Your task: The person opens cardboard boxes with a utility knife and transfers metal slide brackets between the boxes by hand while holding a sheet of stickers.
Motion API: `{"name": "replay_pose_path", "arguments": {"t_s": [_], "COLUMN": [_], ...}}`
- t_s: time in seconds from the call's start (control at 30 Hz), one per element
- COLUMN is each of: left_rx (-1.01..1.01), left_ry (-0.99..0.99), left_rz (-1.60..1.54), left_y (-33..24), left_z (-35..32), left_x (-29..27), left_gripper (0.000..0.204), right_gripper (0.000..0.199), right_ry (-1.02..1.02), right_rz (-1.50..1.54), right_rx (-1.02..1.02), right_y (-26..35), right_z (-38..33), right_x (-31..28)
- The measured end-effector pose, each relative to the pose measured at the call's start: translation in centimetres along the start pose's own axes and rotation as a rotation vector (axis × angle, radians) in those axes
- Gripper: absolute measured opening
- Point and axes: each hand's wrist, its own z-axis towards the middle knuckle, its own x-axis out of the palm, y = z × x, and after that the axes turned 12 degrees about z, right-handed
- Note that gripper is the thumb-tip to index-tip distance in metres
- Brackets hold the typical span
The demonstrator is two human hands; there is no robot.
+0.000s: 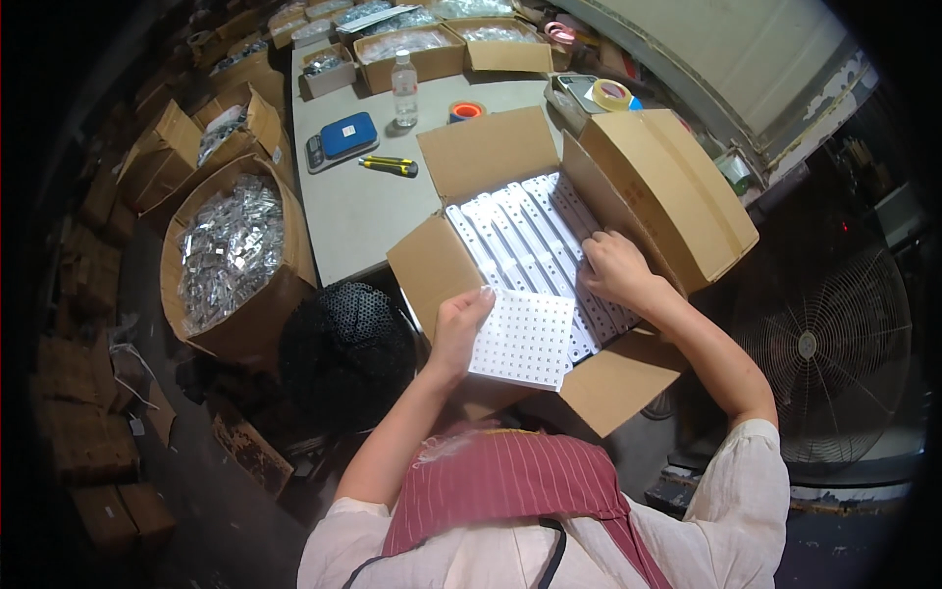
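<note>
My left hand [461, 329] pinches the upper left corner of a white sticker sheet [522, 339] covered in rows of small dark marks. The sheet hangs over the near left part of an open cardboard box [491, 147]. Long white slotted pieces [505, 236] stand packed in rows inside the box, several with dark holes along their edges. My right hand [616, 267] reaches into the box's right side, its fingers curled down against the packed rows. What its fingertips hold, if anything, is hidden.
Left of the box on the table [343, 226] are a blue-topped scale [348, 135], a yellow-and-black box cutter [389, 166], a clear bottle [404, 90] and an orange tape roll [466, 110]. A carton of shiny metal parts [231, 255] stands left; a fan [810, 344] stands right.
</note>
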Motion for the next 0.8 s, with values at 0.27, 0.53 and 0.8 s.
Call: {"name": "replay_pose_path", "arguments": {"t_s": [0.27,0.53,0.8], "left_rx": [-0.004,0.044,0.082], "left_ry": [-0.042,-0.070,-0.088], "left_rz": [-0.022,0.016,0.016], "left_y": [0.0,0.3,0.4], "left_z": [-0.1,-0.1,-0.2], "left_x": [0.5,0.7,0.8], "left_gripper": [0.032,0.033,0.032], "right_gripper": [0.017,0.019,0.016], "right_ry": [-0.096,-0.161,-0.323], "right_rz": [0.177,0.352,0.354], "right_rx": [-0.029,-0.002,-0.156], "right_y": [-0.9,-2.0,-1.7], "right_z": [-0.4,-1.2,-2.8], "right_x": [1.6,1.2,1.5]}}
